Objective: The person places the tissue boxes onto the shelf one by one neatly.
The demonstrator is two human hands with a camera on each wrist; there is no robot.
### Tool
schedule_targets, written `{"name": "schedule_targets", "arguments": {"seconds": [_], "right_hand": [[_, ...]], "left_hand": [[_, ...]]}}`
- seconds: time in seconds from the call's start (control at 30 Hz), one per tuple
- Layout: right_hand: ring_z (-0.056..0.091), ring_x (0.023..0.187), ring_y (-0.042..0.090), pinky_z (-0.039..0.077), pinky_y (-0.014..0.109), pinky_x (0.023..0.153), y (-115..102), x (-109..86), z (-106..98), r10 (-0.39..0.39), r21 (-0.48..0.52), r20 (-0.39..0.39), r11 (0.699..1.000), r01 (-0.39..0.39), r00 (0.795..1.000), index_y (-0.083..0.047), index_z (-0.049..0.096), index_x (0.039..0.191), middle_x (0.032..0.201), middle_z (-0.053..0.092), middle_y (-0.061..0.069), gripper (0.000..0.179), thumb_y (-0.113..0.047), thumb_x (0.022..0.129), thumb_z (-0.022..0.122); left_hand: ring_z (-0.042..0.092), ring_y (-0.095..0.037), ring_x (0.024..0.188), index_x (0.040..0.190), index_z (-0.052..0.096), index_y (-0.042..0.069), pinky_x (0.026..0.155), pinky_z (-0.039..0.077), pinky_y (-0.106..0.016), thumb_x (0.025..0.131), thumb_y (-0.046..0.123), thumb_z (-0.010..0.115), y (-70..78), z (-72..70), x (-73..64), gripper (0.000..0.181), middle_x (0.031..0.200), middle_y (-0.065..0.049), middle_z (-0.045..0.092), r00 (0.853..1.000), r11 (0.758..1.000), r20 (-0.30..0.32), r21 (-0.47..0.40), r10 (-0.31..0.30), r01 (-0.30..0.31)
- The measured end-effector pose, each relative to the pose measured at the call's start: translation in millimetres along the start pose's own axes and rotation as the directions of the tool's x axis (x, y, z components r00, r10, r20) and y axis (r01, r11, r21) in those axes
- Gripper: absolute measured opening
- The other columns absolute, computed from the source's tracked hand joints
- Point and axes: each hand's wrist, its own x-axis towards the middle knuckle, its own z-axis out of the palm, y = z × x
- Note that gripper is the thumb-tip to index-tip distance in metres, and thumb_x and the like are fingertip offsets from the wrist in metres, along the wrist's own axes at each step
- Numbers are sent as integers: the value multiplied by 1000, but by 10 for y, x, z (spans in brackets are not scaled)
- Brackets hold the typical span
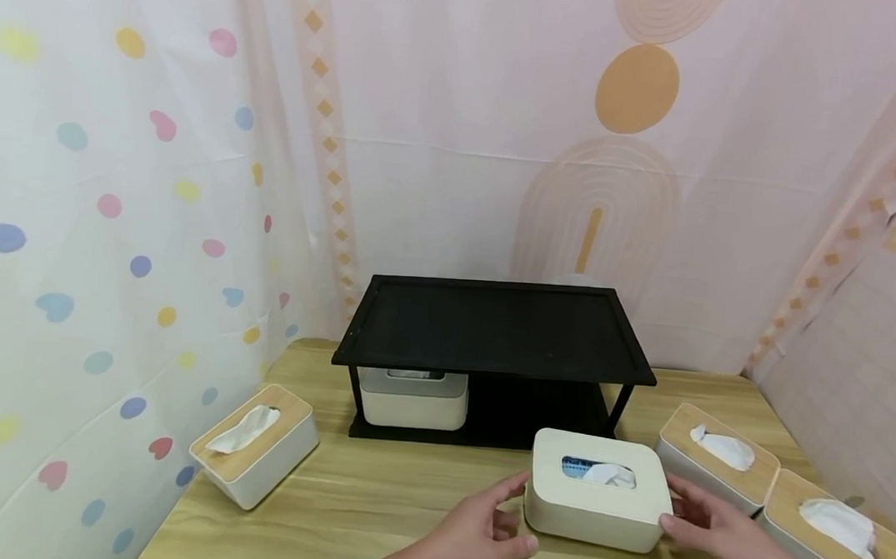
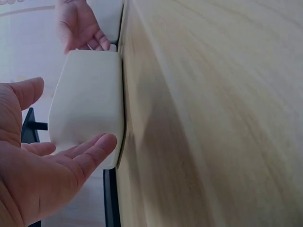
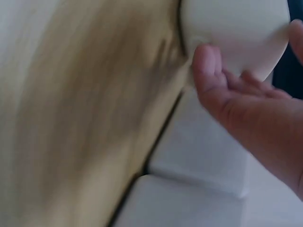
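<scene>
A cream tissue box with an oval slot sits on the wooden table in front of a black shelf. White tissue and a blue printed wrapper show in its slot. My left hand is at the box's left end, its fingers spread and the thumb apart from the box; the left wrist view shows this hand with loosely extended fingers. On the right end, my right hand has its thumb tip at the front corner. In the right wrist view, the right hand's fingers lie against the box's end.
Another cream box stands on the shelf's lower level, at the left. One wood-topped tissue box is on the table's left side. Two more, one nearer the shelf and one in front, line the right side. Patterned curtains hang behind.
</scene>
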Motion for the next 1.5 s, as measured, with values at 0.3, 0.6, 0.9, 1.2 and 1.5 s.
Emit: {"name": "schedule_targets", "arguments": {"seconds": [0.3, 0.6, 0.9, 1.2, 1.5], "right_hand": [[67, 129, 12, 58, 37, 106, 325, 61, -206, -113, 391, 288, 920, -9, 951, 3, -30, 158, 154, 55, -1, 80, -19, 119, 36], [67, 131, 16, 57, 39, 110, 320, 143, -138, -85, 449, 309, 891, -66, 947, 6, -33, 156, 150, 62, 0, 82, -25, 120, 34], [67, 131, 16, 57, 37, 109, 254, 210, -42, -115, 458, 301, 888, -38, 947, 4, -33, 158, 147, 62, -2, 85, -19, 118, 38], [63, 129, 14, 57, 37, 108, 93, 356, 130, -96, 376, 195, 927, 16, 976, -1, -26, 165, 158, 47, 15, 91, -16, 115, 49], [64, 123, 11, 59, 35, 102, -76, 553, 268, -108, 299, 90, 951, 77, 990, -1, -16, 168, 156, 47, 23, 92, -19, 113, 56]], "left_hand": [[67, -32, 132, 166, 39, 31, 103, 61, -38, 99, 27, 79, -36, 7, 24, 77, 169, -12, 45, 998, 996, 62, -91, -11, 16], [55, -43, 145, 171, 27, 21, 110, 56, -48, 102, 26, 76, -79, 4, 39, 85, 176, -16, 29, 997, 975, 77, -222, 8, 9], [45, -41, 154, 171, 25, 17, 119, 47, -52, 103, 30, 74, -92, -63, -46, 86, 178, -16, 25, 997, 971, 76, -240, 17, 1], [42, -41, 156, 173, 20, 20, 118, 46, -58, 101, 38, 76, -101, -169, -134, 93, 180, -15, 18, 999, 988, 0, -152, 41, -40], [43, -46, 154, 173, 18, 18, 117, 48, -58, 100, 40, 77, -119, -312, -104, 96, 175, -24, 24, 991, 992, -109, -93, 72, -82]]}}
